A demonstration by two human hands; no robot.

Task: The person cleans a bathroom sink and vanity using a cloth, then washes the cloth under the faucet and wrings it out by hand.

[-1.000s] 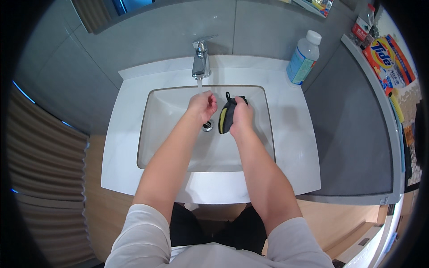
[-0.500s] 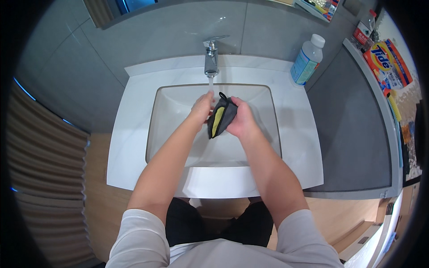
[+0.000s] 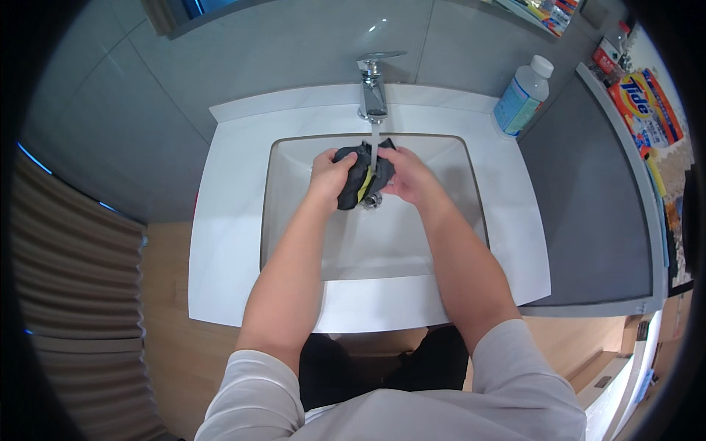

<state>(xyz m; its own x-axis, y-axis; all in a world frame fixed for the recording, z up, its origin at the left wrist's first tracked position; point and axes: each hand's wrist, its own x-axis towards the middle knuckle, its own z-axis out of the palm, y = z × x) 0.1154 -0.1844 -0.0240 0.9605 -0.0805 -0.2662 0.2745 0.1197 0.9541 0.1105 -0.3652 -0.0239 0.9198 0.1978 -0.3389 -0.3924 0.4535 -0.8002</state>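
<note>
A dark grey cloth [image 3: 352,191] with a yellow inner side and black edging is bunched up over the sink basin [image 3: 397,250]. My left hand [image 3: 329,176] grips its left part, thumb on top. On the other side, my right hand [image 3: 409,176] holds the right part between thumb and fingers. Water [image 3: 374,143] runs from the chrome faucet [image 3: 373,99] straight down onto the cloth between my hands. A strip of yellow shows in the fold. Just below the cloth, the metal drain [image 3: 373,200] is partly visible.
A white-capped bottle with a blue-green label [image 3: 522,99] stands at the counter's back right corner. Right of the white counter [image 3: 220,220] is a grey panel [image 3: 596,213], with an orange detergent bag [image 3: 643,110] beyond it. A pleated curtain [image 3: 81,294] hangs at left.
The cloth has gone under the water stream and is spread between both hands. My left hand, earlier beside it with fingers loose, now grips it. The whole view has shifted slightly.
</note>
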